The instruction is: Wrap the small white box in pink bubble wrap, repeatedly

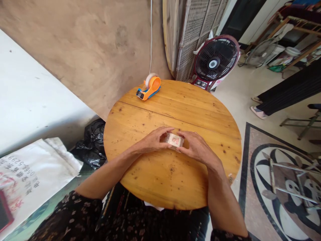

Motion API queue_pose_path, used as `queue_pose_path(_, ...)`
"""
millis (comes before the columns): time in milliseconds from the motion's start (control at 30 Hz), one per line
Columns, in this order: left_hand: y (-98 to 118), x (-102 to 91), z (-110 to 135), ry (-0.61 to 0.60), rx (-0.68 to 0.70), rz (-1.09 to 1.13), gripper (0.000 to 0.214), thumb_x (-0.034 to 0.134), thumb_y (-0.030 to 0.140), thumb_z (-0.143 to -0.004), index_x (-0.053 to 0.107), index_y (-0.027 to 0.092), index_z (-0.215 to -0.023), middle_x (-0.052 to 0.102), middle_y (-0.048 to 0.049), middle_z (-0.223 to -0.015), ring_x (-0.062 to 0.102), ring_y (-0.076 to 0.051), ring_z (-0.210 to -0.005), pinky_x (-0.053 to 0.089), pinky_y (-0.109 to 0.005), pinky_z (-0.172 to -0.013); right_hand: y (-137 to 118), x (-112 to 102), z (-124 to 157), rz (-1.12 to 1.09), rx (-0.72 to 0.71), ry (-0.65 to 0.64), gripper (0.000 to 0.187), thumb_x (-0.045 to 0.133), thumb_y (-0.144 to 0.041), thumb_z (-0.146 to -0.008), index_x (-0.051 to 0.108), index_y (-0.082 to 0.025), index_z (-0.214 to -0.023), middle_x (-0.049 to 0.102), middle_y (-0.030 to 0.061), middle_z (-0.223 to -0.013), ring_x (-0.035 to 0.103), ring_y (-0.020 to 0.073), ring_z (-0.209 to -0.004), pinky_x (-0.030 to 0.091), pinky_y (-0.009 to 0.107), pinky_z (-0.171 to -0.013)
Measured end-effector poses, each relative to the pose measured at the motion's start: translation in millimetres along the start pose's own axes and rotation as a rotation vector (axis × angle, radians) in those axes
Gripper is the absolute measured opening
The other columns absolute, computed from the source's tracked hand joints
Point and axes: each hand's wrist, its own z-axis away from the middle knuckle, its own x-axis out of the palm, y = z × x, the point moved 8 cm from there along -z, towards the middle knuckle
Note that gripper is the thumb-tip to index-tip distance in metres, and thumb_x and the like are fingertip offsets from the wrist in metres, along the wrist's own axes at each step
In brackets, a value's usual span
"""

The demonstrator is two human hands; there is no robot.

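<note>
A small pale block with a reddish picture on top lies on the round wooden table, near its middle. It looks wrapped in clear film; what kind of thing it is, I cannot make out. My left hand holds its left end, with the thumb in front and the fingers behind. At the other end, my right hand grips it between thumb and fingers in the same way. An orange and blue tape dispenser with a roll of tape stands at the table's far left edge.
Behind the table stands a dark red fan. A black plastic bag and a white printed sack are at the left. On the right are a person's legs and a metal frame on the patterned floor.
</note>
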Motion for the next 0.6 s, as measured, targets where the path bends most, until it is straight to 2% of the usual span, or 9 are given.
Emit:
queue_pose_path(200,1.0,2.0,-3.7,0.037,0.058,0.019,0.065,0.069,0.046,-0.078,0.048,0.021,-0.135,0.058,-0.0102,-0.125,0.057,-0.021,-0.103,0.048,-0.037,-0.088,2.1,-0.8,0.7,0.016,-0.003,0.046,0.049,0.062,-0.037,-0.083,0.053,-0.023,-0.129,0.063,0.0098,-0.127,0.057,0.0286,-0.114,0.043,0.046,-0.098)
queue_pose_path(433,14.8,2.0,-3.7,0.024,0.183,-0.186,0.054,0.066,0.045,-0.082,0.054,0.025,-0.130,0.060,-0.0076,-0.124,0.052,-0.023,-0.116,0.039,-0.042,-0.103,-3.3,-4.2,-0.3,-0.009,-0.036,0.026,0.044,0.062,-0.036,-0.084,0.055,-0.023,-0.125,0.064,0.0082,-0.124,0.058,0.0263,-0.113,0.043,0.045,-0.097)
queue_pose_path(600,18.3,6.5,1.8,0.023,0.243,-0.317,0.041,0.056,0.038,-0.090,0.057,0.026,-0.129,0.060,-0.0088,-0.120,0.053,-0.022,-0.113,0.044,-0.039,-0.099,-2.8,-4.2,-1.0,0.014,-0.034,0.034,0.037,0.059,-0.038,-0.086,0.059,-0.023,-0.121,0.065,0.0091,-0.122,0.059,0.0267,-0.112,0.045,0.044,-0.096)
